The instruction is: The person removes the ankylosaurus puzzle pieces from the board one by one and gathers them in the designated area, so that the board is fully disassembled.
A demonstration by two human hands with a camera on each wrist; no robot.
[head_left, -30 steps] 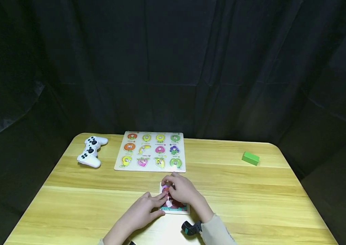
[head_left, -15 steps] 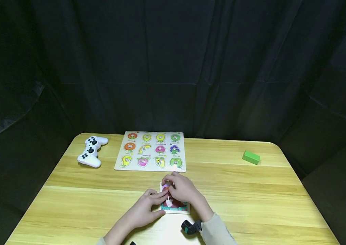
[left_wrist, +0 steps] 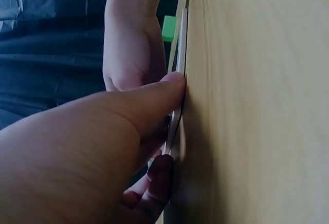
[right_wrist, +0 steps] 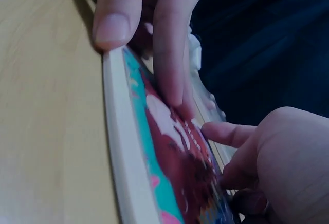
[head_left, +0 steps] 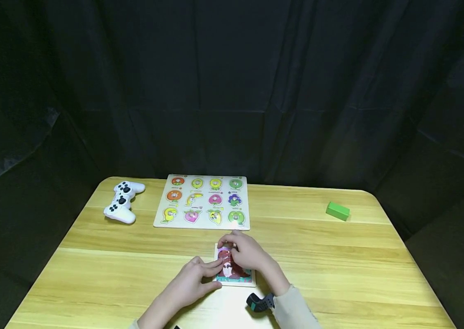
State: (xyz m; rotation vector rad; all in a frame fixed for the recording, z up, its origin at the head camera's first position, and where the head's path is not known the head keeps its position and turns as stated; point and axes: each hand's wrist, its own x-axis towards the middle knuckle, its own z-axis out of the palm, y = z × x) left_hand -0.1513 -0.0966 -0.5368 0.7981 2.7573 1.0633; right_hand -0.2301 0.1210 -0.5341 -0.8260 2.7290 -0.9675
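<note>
A small framed jigsaw puzzle (head_left: 236, 283) with a red dinosaur-like picture lies flat on the table between both hands. My left hand (head_left: 192, 281) holds its near left corner, thumb at the frame's edge, with longer fingers reaching onto the picture. In the right wrist view, the left thumb (right_wrist: 114, 29) presses on the pale frame (right_wrist: 123, 147) while another finger lies over the picture. My right hand (head_left: 248, 251) arches over the far edge, fingers bent around the upper part of the picture. The palm hides part of the right side.
Behind the puzzle lies a larger fruit peg board (head_left: 203, 225). A white game controller (head_left: 122, 202) lies at the back left, and a green block (head_left: 337, 211) at the back right. A dark curtain (head_left: 232, 91) hangs behind the wooden table (head_left: 339, 265).
The right thumb has shifted slightly right, away from the left fingertips, and more of the red figure's head shows. The left fingertips have drawn back slightly; the puzzle stays in place.
</note>
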